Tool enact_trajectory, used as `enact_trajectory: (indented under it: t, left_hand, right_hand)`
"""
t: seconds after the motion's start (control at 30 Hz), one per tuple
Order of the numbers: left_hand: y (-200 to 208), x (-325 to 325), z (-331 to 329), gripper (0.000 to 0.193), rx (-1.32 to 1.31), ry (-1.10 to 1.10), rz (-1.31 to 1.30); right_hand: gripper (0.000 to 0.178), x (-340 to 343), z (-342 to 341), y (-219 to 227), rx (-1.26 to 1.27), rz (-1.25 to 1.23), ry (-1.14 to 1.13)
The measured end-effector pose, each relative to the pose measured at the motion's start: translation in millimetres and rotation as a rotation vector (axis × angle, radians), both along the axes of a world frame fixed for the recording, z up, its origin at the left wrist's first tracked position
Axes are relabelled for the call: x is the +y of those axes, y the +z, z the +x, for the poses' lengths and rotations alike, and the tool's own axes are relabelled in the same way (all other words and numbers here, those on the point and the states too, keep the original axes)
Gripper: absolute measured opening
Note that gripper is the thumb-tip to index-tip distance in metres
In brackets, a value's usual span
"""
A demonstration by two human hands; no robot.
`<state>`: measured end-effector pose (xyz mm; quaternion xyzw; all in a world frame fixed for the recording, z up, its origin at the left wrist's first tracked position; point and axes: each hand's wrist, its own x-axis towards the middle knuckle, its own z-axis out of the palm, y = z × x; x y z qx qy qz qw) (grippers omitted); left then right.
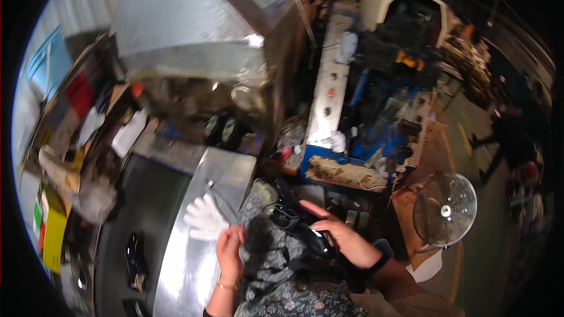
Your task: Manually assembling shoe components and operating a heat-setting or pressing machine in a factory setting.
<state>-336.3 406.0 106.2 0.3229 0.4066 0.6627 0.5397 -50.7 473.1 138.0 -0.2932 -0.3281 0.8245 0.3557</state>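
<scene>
My right hand is closed around a glossy black shoe above my lap, its thumb and fingers along the far side. Dark straps or laces show beside the shoe, blurred. My left hand is to the left of it, fingers curled, next to a grey patterned cloth; whether anything is in those fingers is hidden. A white glove lies on the metal tabletop just beyond my left hand. Another glossy black shoe rests on the dark conveyor belt.
A large metal hood stands over the belt's far end. Ahead is a machine with a long button panel. A round floor fan stands at right. Boxes and a yellow carton line the left side.
</scene>
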Motion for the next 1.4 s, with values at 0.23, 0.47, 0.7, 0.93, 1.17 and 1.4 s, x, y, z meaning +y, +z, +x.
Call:
enact_trajectory:
  t: [0.23,0.47,0.7,0.93,1.17,1.4]
  left_hand:
    - [-76.1,-42.9,14.5,0.016,0.367,-0.169,-0.339]
    - [-72.1,-22.9,24.9,0.017,0.27,-0.122,-0.374]
    - [-76.0,-30.1,22.5,0.017,0.23,-0.089,-0.395]
    - [-81.1,-27.5,22.0,0.017,0.273,-0.064,-0.406]
    - [-82.8,-19.3,33.3,0.017,0.283,-0.101,-0.391]
    - [-65.7,-15.7,31.0,0.019,0.316,-0.134,-0.443]
  right_hand:
    - [0.088,48.6,151.9,137.1,-0.602,0.535,-0.749]
    - [0.082,187.9,295.7,157.2,-1.816,0.792,-1.027]
    - [0.084,204.8,268.2,186.6,-2.051,0.412,-0.592]
    - [0.086,190.8,235.0,129.7,-2.178,0.635,-0.624]
    - [0.07,183.9,242.5,121.0,-2.157,0.647,-0.746]
    - [0.067,207.3,245.9,125.9,-2.148,0.682,-0.778]
